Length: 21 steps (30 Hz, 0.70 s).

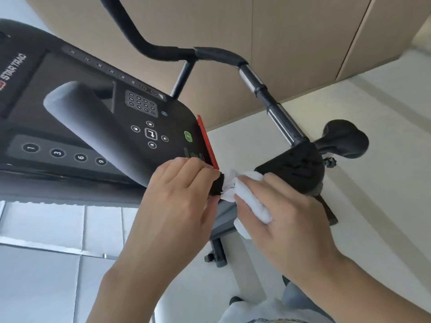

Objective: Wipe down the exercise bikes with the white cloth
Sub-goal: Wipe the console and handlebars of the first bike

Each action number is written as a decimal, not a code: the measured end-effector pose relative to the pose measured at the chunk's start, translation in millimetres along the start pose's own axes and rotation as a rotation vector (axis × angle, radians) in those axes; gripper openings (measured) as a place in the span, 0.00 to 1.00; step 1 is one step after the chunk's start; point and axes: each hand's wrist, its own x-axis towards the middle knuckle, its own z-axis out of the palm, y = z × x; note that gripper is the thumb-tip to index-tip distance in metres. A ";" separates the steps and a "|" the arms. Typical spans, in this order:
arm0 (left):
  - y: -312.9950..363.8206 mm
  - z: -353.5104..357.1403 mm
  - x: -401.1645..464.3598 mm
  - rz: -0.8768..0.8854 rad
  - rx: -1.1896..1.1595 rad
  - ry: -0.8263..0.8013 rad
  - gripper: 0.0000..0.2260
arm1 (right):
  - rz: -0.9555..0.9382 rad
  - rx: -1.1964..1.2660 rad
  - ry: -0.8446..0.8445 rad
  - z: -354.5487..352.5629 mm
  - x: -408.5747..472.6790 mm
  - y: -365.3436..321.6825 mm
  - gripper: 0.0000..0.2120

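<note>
Nearest the camera, two bare forearms reach up from the lower edge toward the black handlebar end, the reference point for all positions below. The left hand is just left of that handlebar end, its fingers curled around the grip from above and the thumb tucked beneath. The right hand is just right of it and holds the white cloth bunched between thumb and fingers; the cloth is pressed against the tip of the handlebar end and trails down under the palm. Below the handlebar end, part of a grey frame member and a small black foot of the machine are visible on the pale floor. Left of and above the handlebar end lies the dark console with numbered keys, a keypad, an arrow pad and a green button; an orange strip runs along the console edge directly above the handlebar end. Right of and beyond it stands the exercise bike, with a chrome and black seat post and a black saddle. Farthest away, above everything, a black curved handlebar crosses in front of beige wall panels.
</note>
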 end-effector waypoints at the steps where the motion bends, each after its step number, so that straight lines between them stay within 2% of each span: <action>1: -0.8 0.8 0.2 0.019 -0.004 0.007 0.12 | 0.002 -0.022 0.009 3.9 4.0 -4.6 0.17; 4: -2.2 4.2 0.3 0.052 -0.003 0.017 0.09 | 0.036 -0.051 -0.014 8.2 26.5 -9.1 0.13; 7: -2.3 6.1 -1.4 0.060 0.015 0.017 0.08 | 0.101 -0.131 -0.056 9.2 49.5 -8.1 0.22; 10: -2.7 5.3 -4.1 0.076 0.021 0.023 0.07 | 0.048 -0.225 -0.039 7.5 34.9 -13.2 0.16; 12: -3.2 5.0 -4.0 0.085 0.018 0.030 0.07 | 0.045 -0.201 -0.008 5.0 10.7 -10.6 0.09; 15: -2.6 6.1 -2.9 0.074 0.031 0.041 0.07 | 0.067 -0.204 0.056 4.6 -18.0 -6.5 0.11; 17: -1.8 6.7 -2.8 0.069 0.042 0.042 0.08 | 0.042 -0.161 0.086 5.8 -17.1 -6.4 0.07; 18: -1.6 6.7 -2.9 0.068 0.046 0.042 0.07 | 0.033 -0.129 0.097 7.8 -9.4 -6.4 0.08; 21: -1.5 7.0 -3.4 0.060 0.053 0.055 0.08 | 0.085 -0.166 0.048 13.9 34.0 -9.0 0.20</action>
